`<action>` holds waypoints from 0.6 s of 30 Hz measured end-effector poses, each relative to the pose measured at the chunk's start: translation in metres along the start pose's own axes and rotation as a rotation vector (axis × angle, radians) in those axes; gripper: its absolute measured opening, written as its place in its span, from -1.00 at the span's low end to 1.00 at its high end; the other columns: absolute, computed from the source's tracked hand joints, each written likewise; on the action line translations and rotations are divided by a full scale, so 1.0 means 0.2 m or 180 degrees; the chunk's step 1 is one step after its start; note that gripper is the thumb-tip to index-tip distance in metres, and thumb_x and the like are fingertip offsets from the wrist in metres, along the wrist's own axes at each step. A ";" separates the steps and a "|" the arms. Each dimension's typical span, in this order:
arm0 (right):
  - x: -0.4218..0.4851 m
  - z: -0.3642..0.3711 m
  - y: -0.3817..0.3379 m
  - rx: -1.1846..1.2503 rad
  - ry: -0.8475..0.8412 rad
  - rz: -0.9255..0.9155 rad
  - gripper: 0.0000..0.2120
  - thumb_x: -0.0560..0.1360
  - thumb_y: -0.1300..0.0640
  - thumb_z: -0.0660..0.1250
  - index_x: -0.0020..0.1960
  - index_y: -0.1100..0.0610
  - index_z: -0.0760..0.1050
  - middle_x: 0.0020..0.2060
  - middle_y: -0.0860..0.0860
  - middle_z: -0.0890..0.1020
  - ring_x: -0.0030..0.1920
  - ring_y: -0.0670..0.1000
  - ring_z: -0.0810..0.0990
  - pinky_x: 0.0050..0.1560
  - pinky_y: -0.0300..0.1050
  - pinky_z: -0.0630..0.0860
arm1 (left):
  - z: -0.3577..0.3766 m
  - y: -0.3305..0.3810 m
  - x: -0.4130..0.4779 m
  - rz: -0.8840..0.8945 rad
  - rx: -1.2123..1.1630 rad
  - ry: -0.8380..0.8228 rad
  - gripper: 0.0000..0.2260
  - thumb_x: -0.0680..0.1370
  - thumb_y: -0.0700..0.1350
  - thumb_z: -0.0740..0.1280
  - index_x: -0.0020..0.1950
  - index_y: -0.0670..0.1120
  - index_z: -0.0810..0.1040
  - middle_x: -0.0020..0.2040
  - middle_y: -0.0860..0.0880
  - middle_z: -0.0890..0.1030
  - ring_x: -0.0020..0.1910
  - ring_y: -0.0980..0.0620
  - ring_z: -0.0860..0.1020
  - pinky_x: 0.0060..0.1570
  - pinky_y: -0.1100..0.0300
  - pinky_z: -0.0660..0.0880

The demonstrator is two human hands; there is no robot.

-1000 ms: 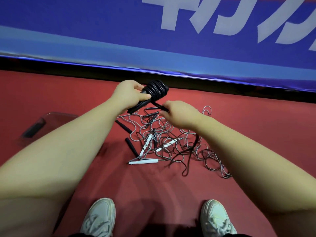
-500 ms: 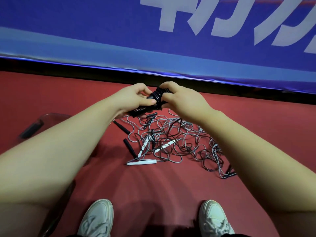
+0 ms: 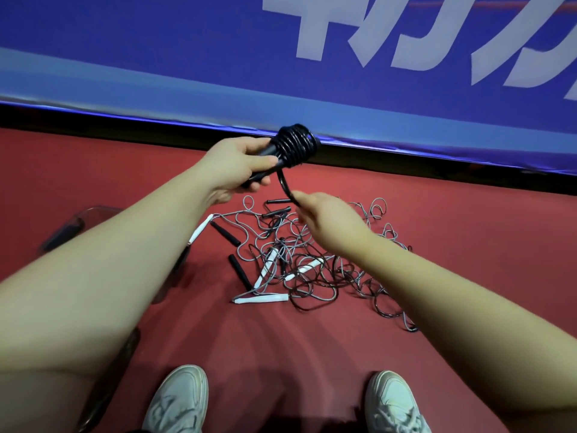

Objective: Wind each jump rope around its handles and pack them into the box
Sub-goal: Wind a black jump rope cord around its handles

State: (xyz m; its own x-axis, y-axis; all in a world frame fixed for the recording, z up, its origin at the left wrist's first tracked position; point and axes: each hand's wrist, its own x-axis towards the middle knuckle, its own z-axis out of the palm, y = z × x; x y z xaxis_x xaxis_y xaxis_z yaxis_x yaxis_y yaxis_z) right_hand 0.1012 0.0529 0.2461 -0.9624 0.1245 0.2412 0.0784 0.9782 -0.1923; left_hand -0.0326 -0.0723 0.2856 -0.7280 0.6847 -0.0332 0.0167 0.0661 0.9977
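Observation:
My left hand (image 3: 237, 168) grips the black handles of a jump rope, held up over the floor. The black rope is wound in a thick coil (image 3: 295, 145) around the handles' far end. A short free length of the black rope (image 3: 285, 187) curves down from the coil into my right hand (image 3: 327, 218), which pinches it below and to the right. Under my hands a tangled pile of grey and black ropes (image 3: 315, 264) lies on the red floor, with black handles (image 3: 225, 233) and white handles (image 3: 265, 298) among them. The clear box (image 3: 78, 220) shows at the left, mostly hidden behind my left forearm.
A blue banner wall (image 3: 281, 57) with white lettering closes off the far side, with a dark strip at its base. My two white shoes (image 3: 178, 401) stand at the bottom edge. Red floor (image 3: 468, 245) spreads to the right of the pile.
My right hand came off the coil and dropped down and right, drawing the rope's free end out. My left hand raised the wound handles a little.

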 end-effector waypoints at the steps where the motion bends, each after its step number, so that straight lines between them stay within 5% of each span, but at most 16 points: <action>1: -0.01 0.02 -0.01 0.0337 -0.0035 0.0027 -0.64 0.63 0.15 0.09 0.41 0.06 0.34 0.08 0.15 0.58 0.10 0.17 0.52 0.02 -0.09 0.43 | -0.01 -0.01 0.00 -0.0031 0.0012 -0.0027 -0.70 0.56 -0.29 0.28 0.27 -0.06 0.50 -0.17 -0.02 0.55 -0.42 0.11 0.49 -0.53 0.35 0.35; 4: -0.01 0.03 0.00 0.0842 0.0060 0.0167 -0.64 0.61 0.20 0.13 0.39 0.08 0.39 0.03 0.09 0.62 0.05 0.06 0.53 -0.06 -0.27 0.31 | -0.03 -0.02 0.00 -0.0094 -0.0221 -0.0098 -0.66 0.56 -0.29 0.27 0.33 -0.11 0.48 -0.13 -0.04 0.56 -0.39 0.08 0.51 -0.54 0.35 0.34; 7: -0.01 0.03 0.00 0.1984 -0.0337 0.0679 -0.68 0.60 0.26 0.16 0.34 0.21 0.43 -0.09 0.03 0.61 -0.10 -0.06 0.54 -0.10 -0.40 0.41 | -0.03 0.02 -0.01 -0.0046 -0.0509 -0.0247 -0.70 0.57 -0.29 0.25 0.28 -0.11 0.52 -0.13 -0.03 0.56 -0.39 0.09 0.52 -0.53 0.37 0.34; 12: 0.01 -0.03 0.00 0.3206 -0.0708 0.0859 -0.69 0.58 0.22 0.23 0.32 0.15 0.37 0.11 0.00 0.57 0.10 -0.12 0.54 0.00 -0.52 0.43 | 0.00 0.05 -0.04 0.0060 -0.0198 -0.0473 -0.72 0.57 -0.30 0.25 0.21 -0.04 0.54 -0.17 0.01 0.56 -0.39 0.11 0.52 -0.52 0.38 0.33; 15: 0.03 -0.06 0.00 0.3916 -0.0430 0.0977 -0.82 0.62 0.14 0.15 0.15 0.17 0.44 -0.16 -0.03 0.61 -0.15 -0.14 0.60 -0.07 -0.36 0.52 | 0.02 0.06 -0.04 0.0180 0.0031 -0.0512 -0.72 0.57 -0.30 0.25 0.23 -0.05 0.52 -0.21 0.01 0.55 -0.39 0.12 0.51 -0.51 0.37 0.35; 18: 0.05 -0.05 -0.02 0.4465 -0.0421 0.1265 -0.78 0.65 0.13 0.07 -0.05 0.14 0.45 -0.44 -0.07 0.40 -0.50 -0.14 0.37 -0.41 -0.32 0.38 | 0.03 0.04 -0.04 0.0405 0.0499 -0.0403 -0.70 0.56 -0.30 0.28 0.23 -0.01 0.52 -0.20 0.04 0.58 -0.42 0.17 0.52 -0.48 0.36 0.37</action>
State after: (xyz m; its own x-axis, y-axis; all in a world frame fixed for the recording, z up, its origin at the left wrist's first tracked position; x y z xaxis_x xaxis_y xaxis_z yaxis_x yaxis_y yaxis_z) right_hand 0.0950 0.0520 0.2594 -0.9607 0.2504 -0.1200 0.1013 -0.0864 -0.9911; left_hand -0.0227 -0.0726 0.2940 -0.6218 0.7796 0.0753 0.2163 0.0785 0.9732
